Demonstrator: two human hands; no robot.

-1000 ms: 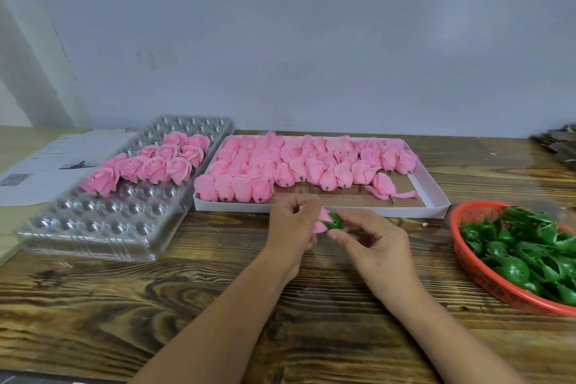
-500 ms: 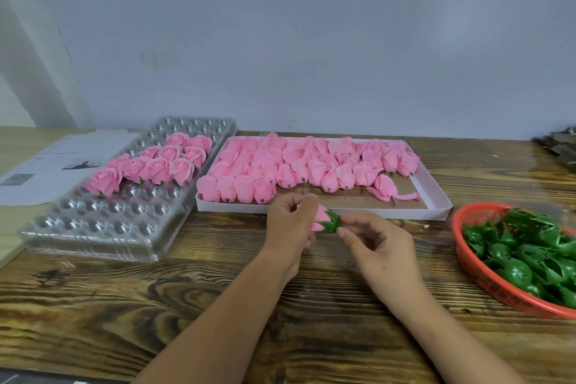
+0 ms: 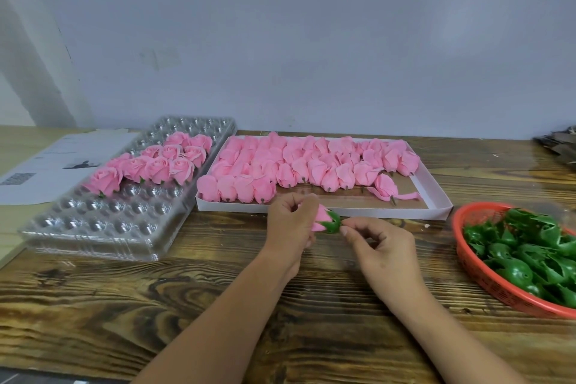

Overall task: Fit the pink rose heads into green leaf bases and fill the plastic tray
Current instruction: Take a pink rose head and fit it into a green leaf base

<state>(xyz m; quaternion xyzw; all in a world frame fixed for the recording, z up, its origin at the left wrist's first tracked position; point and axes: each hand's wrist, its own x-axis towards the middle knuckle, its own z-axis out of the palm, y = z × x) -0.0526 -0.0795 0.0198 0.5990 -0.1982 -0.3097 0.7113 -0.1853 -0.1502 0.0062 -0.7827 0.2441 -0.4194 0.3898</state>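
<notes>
Wooden worktop (image 3: 218, 299) at centre: left hand (image 3: 291, 223) grips the rose head (image 3: 321, 219), right hand (image 3: 378, 251) pinches the leaf base (image 3: 333, 223); push squarely, sepals cupping petals, before traying at ten o'clock in the plastic tray (image 3: 93, 227).

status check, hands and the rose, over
Left hand grips rose head. Right hand pinches leaf base onto it. Nothing in the way.

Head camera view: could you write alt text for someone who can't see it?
A left hand holds a pink rose head while the right hand pinches a green leaf base onto it, above a wooden table. Behind lie a partly filled clear plastic tray, a white box of rose heads and a red basket of leaf bases.
</notes>
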